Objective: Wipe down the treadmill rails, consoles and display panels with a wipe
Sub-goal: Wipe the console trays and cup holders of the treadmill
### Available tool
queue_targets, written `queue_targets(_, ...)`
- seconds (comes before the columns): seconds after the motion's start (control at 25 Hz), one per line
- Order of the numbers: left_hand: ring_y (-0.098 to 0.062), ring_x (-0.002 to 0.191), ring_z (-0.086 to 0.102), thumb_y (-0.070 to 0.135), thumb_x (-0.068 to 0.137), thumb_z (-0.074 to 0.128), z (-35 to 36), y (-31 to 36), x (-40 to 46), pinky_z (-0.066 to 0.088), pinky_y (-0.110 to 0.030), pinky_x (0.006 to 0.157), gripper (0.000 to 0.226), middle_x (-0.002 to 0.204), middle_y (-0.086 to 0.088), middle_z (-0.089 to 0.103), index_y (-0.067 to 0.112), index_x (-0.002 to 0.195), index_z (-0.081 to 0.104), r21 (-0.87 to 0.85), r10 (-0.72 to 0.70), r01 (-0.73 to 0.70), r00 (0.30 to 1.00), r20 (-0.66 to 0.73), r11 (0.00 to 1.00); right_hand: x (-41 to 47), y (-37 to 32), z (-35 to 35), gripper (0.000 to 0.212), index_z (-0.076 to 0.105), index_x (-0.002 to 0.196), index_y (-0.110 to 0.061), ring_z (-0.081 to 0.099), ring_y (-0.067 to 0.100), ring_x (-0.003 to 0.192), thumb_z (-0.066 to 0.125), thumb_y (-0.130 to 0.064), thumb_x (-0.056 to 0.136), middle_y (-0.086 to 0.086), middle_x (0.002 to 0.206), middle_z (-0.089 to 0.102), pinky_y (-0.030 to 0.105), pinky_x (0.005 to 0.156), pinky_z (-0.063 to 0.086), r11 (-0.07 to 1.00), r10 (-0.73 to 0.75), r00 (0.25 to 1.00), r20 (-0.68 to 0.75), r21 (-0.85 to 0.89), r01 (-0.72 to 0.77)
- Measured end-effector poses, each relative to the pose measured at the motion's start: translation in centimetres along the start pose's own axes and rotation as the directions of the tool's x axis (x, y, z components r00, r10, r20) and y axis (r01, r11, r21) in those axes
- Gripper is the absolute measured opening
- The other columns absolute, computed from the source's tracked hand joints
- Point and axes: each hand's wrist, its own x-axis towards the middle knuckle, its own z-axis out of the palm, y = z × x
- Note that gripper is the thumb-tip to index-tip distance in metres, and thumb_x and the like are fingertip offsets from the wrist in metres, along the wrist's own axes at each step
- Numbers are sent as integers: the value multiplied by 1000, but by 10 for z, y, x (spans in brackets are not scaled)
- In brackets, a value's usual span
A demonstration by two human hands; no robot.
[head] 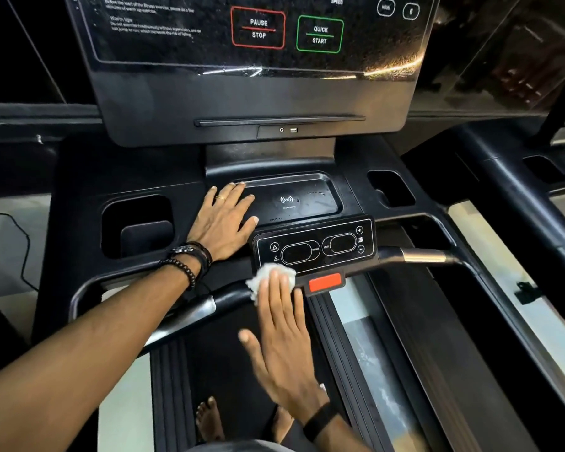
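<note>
- Now, from the head view, the right hand lies flat with its fingers spread. It presses the white wipe down; it does not pinch it.
- The wipe sits at the near edge of the small button panel, just left of the red clip and right above the bar.
- The left hand is open too, palm down on the console. Its fingers reach onto the charging tray. It holds nothing.
- The big screen up top shows shiny spots and streaks. I cannot tell if they are wet marks or just light.
- I think the job is somewhere in the middle. The small panel is being cleaned now.
- The cup holes, the tray, the bar and the side rail look like they are left to do, but the view cannot prove it.
</note>
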Motion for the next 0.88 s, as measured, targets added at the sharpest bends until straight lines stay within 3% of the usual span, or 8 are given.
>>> queue_targets(0.08,-29,150,26,55,93,18,1,1,1,13,-51,123,74,160,-12,34,14,147,48,6,-4,4,1000,2,1000,-11,13,2,73,4,160,-7,0,24,156,11,-54,105,6,169,-5,49,121,9,1000,3,1000,1,-31,-3)
queue_targets(0.32,-30,150,25,51,99,21,-1,0,0,14,-50,123,66,160,-12,33,14,148,46,28,9,-9,1000,8,1000,63,-5,-25,72,3,160,-7,-9,20,155,20,-50,104,8,169,-7,43,125,-8,1000,-9,998,-54,-9,8)
queue_targets(0.52,-29,150,25,56,91,15,-3,3,-1,12,-50,124,78,161,-11,33,15,148,47,1,-6,6,1000,2,1000,-4,15,-3,70,5,161,-9,-2,22,156,16,-52,106,6,169,-5,48,123,4,995,-81,996,20,-56,82)
queue_targets(0.64,-29,149,27,57,90,14,-2,0,0,13,-50,123,79,160,-11,35,15,147,48,3,-7,7,1000,2,1000,24,14,-8,70,5,161,-9,-4,21,156,18,-51,106,5,169,-5,47,125,-3,994,-80,997,-6,-79,79)
queue_targets(0.76,-29,150,27,57,90,16,-1,1,-1,12,-50,123,78,160,-10,35,15,147,49,-16,-1,0,1000,-9,1000,56,23,-30,70,3,161,-11,-7,18,156,16,-51,105,4,169,-6,48,124,-10,996,-32,998,-62,-81,27)
queue_targets(0.88,-29,149,26,57,90,16,-1,1,-1,11,-50,123,78,160,-10,35,15,147,48,-20,-4,4,1000,-10,1000,55,74,-44,69,3,161,-12,-7,17,155,13,-51,106,4,169,-5,55,124,-5,987,126,981,-149,-81,-140)
